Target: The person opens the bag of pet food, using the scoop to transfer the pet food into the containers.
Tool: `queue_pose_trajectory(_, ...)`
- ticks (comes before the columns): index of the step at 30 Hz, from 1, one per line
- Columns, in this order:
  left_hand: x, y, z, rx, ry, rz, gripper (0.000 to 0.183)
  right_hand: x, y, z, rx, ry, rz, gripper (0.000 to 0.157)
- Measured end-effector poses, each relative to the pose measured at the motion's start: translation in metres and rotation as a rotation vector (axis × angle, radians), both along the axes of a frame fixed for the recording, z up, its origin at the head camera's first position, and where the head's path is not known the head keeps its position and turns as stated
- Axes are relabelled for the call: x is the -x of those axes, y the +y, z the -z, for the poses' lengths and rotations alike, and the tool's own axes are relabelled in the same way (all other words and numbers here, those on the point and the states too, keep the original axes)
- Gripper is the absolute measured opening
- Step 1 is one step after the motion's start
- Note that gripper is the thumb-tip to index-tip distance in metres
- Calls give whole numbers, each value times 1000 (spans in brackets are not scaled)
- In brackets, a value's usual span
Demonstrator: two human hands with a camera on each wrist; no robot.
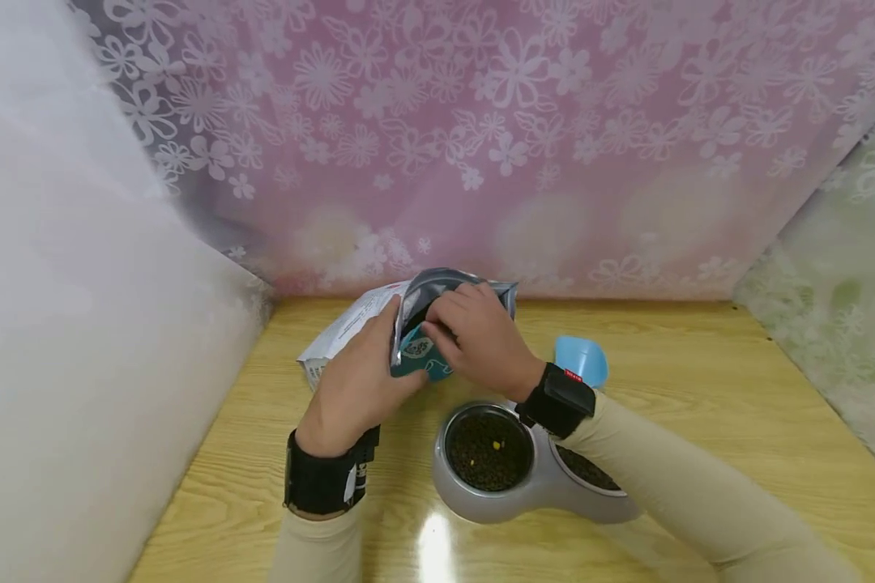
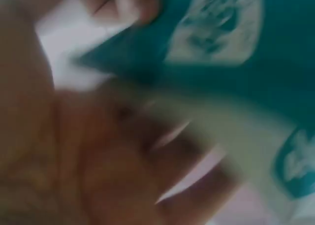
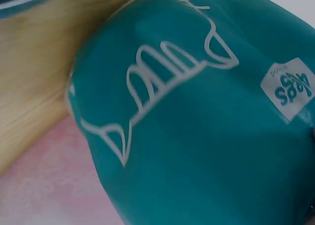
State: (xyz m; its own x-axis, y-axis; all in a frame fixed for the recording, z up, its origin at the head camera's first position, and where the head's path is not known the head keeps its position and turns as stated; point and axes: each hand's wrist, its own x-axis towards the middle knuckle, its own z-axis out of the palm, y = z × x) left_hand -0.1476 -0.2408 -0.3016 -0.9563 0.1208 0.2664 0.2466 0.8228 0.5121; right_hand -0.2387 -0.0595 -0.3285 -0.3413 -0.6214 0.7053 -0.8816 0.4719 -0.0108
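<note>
A teal and silvery pet food bag with a shiny grey lining leans at the back of the table, its mouth gaping. My left hand grips its left side, thumb across the front and fingers along the side. At the front edge of the mouth, my right hand pinches the bag with curled fingers. The left wrist view is blurred but has the left fingers against the bag's pale side. In the right wrist view, the teal front shows a white outline drawing and a pale label.
A grey double pet bowl stands in front of the bag, dark kibble in both basins. My right forearm passes over its right part. Behind it sits a light blue scoop. Flowered pink sheeting backs the wooden table.
</note>
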Motion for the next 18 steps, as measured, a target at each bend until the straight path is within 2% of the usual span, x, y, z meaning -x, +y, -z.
queue_pose_trajectory(4,12,-6,4,-91,160,-189,46,8,-14,-8,48,38,-7,12)
queue_pose_trajectory(7,18,-11,6,-125,269,-265,30,13,-21,-12,52,107,-17,13)
queue_pose_trajectory(9,20,-14,8,-118,344,-272,24,17,-26,-14,47,167,-31,14)
queue_pose_trajectory(12,21,-18,9,-114,431,-253,21,26,-35,-21,29,238,-72,30)
queue_pose_trajectory(14,22,-21,10,-126,474,-238,20,31,-43,-27,28,237,-104,38)
queue_pose_trajectory(16,23,-22,10,-151,513,-231,20,34,-53,-34,32,223,-134,35)
queue_pose_trajectory(18,25,-24,10,-187,569,-228,28,36,-63,-40,28,204,-152,29)
